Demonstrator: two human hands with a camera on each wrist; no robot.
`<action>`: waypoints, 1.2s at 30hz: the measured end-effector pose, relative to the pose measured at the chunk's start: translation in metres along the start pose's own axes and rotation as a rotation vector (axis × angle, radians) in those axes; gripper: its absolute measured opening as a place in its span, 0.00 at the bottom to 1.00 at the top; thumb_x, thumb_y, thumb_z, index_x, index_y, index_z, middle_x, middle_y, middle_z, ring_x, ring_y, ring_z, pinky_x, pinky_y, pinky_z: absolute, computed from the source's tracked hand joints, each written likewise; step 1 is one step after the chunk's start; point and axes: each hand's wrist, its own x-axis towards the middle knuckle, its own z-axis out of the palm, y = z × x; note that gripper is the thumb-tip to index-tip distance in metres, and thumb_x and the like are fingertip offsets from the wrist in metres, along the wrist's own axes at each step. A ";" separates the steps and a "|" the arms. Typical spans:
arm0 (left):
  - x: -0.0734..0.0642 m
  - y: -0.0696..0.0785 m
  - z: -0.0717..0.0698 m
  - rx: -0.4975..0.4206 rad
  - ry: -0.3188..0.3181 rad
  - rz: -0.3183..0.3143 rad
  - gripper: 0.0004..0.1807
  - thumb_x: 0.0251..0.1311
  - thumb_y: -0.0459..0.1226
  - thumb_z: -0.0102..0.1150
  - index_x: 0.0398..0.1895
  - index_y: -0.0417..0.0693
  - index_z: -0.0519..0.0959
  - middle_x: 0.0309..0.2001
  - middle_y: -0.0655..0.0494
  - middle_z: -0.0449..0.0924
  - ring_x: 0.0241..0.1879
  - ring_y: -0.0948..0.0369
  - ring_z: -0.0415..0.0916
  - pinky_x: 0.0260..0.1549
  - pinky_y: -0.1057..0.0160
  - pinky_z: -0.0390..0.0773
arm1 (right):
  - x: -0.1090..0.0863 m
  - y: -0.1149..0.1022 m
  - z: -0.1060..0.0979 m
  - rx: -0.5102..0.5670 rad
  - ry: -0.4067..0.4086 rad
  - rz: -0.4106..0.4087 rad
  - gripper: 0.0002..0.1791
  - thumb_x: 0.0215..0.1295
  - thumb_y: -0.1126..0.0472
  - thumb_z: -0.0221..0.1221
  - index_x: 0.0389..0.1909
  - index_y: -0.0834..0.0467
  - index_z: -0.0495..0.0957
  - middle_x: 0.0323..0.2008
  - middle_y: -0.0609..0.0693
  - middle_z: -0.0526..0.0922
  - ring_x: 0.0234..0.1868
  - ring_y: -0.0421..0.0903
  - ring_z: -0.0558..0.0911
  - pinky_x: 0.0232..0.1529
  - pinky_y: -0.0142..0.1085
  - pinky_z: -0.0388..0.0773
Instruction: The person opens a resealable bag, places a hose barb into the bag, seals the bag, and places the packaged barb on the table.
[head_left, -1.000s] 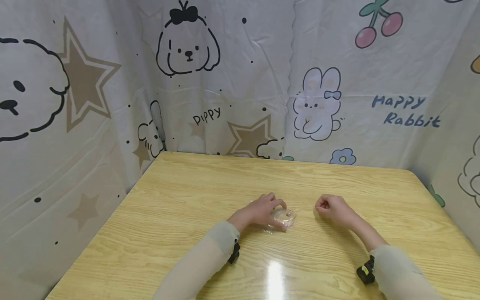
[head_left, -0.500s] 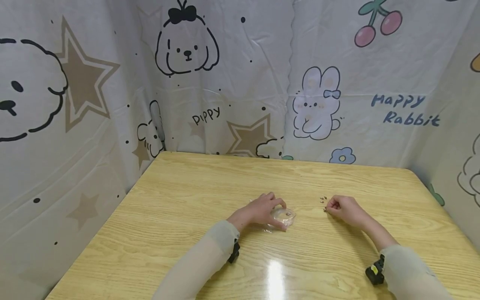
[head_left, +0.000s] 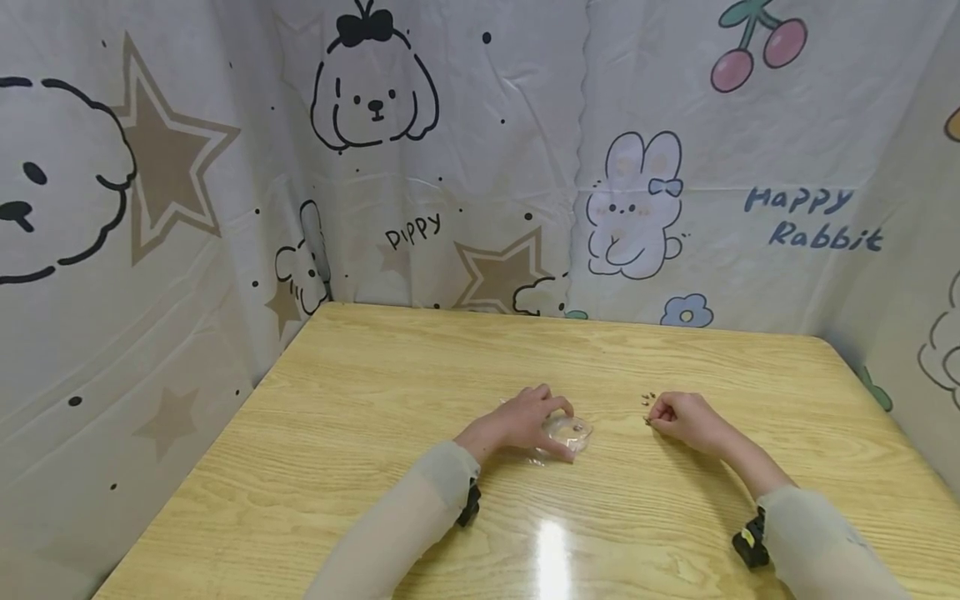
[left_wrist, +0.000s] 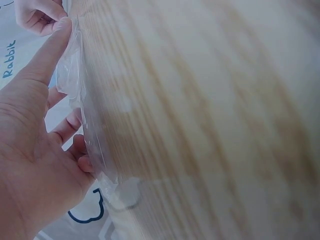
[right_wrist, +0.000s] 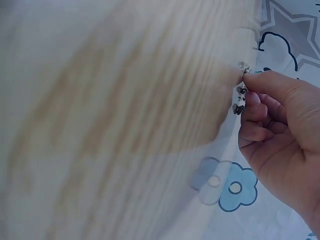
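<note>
My left hand [head_left: 528, 421] rests on the table with thumb and fingers curled round a clear plastic bag [head_left: 567, 433]. A small dark speck shows inside it. In the left wrist view the crinkled bag [left_wrist: 72, 70] lies along the tabletop between thumb and fingers. To its right, my right hand [head_left: 686, 417] pinches a tiny shiny metallic piece [head_left: 647, 421] between thumb and forefinger, close over the wood. Several similar little metallic pieces [head_left: 646, 399] lie just beyond those fingertips. In the right wrist view, dark, shiny pieces [right_wrist: 238, 108] appear beside the curled fingers.
The pale wood-grain table [head_left: 390, 358] spreads around both hands. A printed cloth [head_left: 480, 150] with cartoon animals hangs behind it and along the sides. Black wrist cameras [head_left: 750, 542] sit below the sleeves.
My right hand has shifted to the right since a second ago, and the tiny metallic pieces it covered now show. The left hand and the bag stay in place.
</note>
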 end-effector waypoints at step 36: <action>-0.001 0.001 -0.001 -0.006 0.005 0.009 0.37 0.48 0.64 0.68 0.60 0.64 0.71 0.47 0.61 0.66 0.43 0.64 0.62 0.43 0.68 0.68 | 0.006 -0.011 0.001 0.078 -0.026 -0.026 0.03 0.64 0.69 0.57 0.31 0.64 0.77 0.26 0.49 0.76 0.25 0.35 0.68 0.26 0.28 0.67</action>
